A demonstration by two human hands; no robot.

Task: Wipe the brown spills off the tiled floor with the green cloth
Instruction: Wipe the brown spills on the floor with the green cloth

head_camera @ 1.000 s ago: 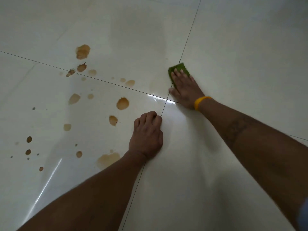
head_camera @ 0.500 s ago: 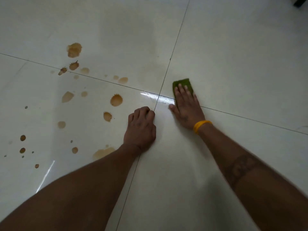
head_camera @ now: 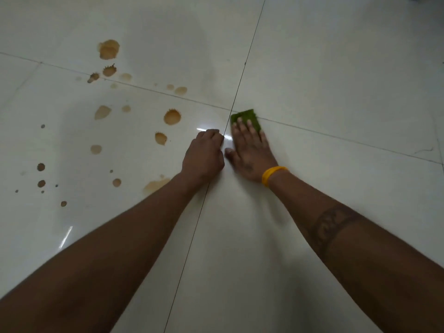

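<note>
While the right hand [head_camera: 251, 150] presses flat on the green cloth [head_camera: 245, 117], the left hand [head_camera: 204, 156] rests clenched.

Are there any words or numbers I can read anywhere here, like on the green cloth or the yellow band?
None: no words or numbers show.
green cloth: plain.
yellow band at the right hand: plain.
Dark band on the right forearm: a blurred pattern, not readable as letters.
tiled floor: only brown spills.
</note>
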